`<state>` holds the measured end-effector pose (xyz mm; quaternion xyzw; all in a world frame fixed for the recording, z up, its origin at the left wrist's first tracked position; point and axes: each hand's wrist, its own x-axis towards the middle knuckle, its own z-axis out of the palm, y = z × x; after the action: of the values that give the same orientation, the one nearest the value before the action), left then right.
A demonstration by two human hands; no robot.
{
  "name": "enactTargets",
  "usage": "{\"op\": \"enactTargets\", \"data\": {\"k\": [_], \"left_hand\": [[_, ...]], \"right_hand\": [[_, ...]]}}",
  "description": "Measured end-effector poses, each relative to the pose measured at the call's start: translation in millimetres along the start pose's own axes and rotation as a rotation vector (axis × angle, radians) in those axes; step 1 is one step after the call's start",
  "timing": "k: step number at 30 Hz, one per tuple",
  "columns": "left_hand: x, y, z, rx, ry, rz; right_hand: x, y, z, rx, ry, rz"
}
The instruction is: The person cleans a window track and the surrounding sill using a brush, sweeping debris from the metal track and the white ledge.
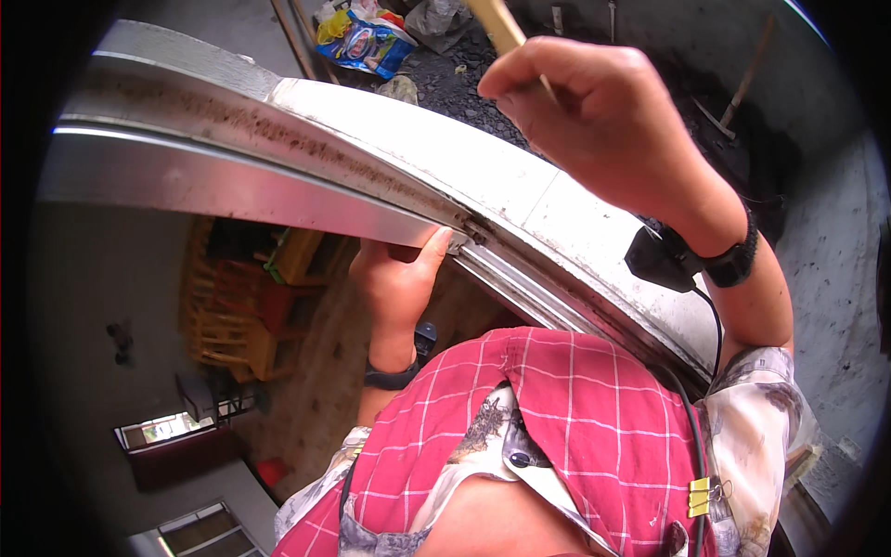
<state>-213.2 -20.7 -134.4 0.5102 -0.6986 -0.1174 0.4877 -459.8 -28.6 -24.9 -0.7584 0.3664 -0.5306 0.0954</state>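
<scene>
My right hand (594,130) is raised over the white sill (501,153), its fingers closed round a pale wooden stick (501,26). The stick's upper end runs out of the picture, so its kind is hidden. Lower down, my left hand (399,278) grips the end of a silvery metal window sash (251,190), thumb on its face and the other fingers mostly hidden. A window track (566,288) with dark dirt runs beside the sash toward the lower right. Brown grime coats the frame strip (278,130) above the sash.
Beyond the sill lie dark rubble (473,70), a blue bag (367,45) and a long-handled tool (742,88) by the wall. Wooden furniture (246,311) stands indoors at left. A black cable (715,316) hangs from the device on my right wrist.
</scene>
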Motion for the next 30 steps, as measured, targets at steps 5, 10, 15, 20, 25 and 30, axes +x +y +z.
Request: {"op": "enactTargets", "data": {"k": [5, 10, 15, 20, 25, 30], "left_hand": [[-7, -3, -13, 0.003, -0.037, -0.037], [-18, 0, -21, 0.030, -0.043, -0.074], [-21, 1, -19, 0.039, -0.102, -0.050], [-18, 2, -14, 0.014, -0.090, -0.080], [-14, 1, -12, 0.072, -0.071, -0.050], [-11, 12, -11, 0.077, -0.045, -0.088]], "right_hand": [[-4, 10, 17, 0.067, -0.222, 0.175], [2, 6, 44, 0.160, -0.232, 0.136], [9, 4, 68, 0.297, -0.221, -0.105], [19, 27, 77, 0.555, -0.428, -0.213], [22, 25, 78, 0.485, -0.454, -0.170], [24, 26, 80, 0.427, -0.382, -0.212]]}}
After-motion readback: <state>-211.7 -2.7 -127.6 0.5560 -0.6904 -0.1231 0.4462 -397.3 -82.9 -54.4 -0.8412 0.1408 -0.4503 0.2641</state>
